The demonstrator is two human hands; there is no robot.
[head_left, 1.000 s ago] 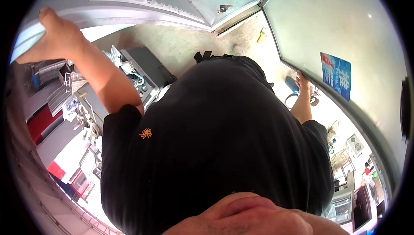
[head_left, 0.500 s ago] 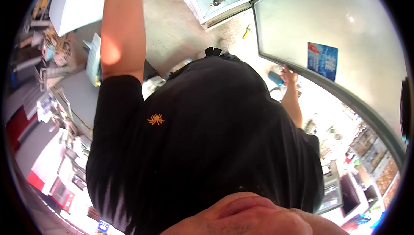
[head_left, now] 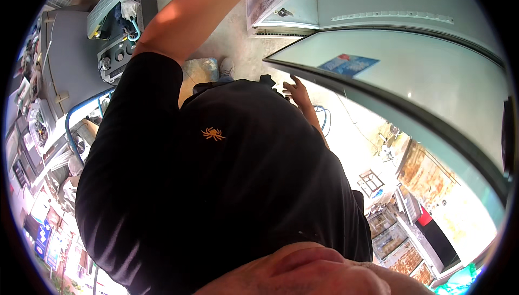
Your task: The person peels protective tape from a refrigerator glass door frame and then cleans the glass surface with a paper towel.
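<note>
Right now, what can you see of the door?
The door looks like pale, cloudy glass in a dark grey frame, with a blue sticker, partly red, on its pane. It stands open by the cabinet, toward the person's right. The right hand is close to its edge; contact is unclear.

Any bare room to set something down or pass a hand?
Floor shows bare between the cabinet and shoe. Right of the right hand, below the door, another patch looks free, though glare hides detail. Crowded: left, around the knobbed panel.
</note>
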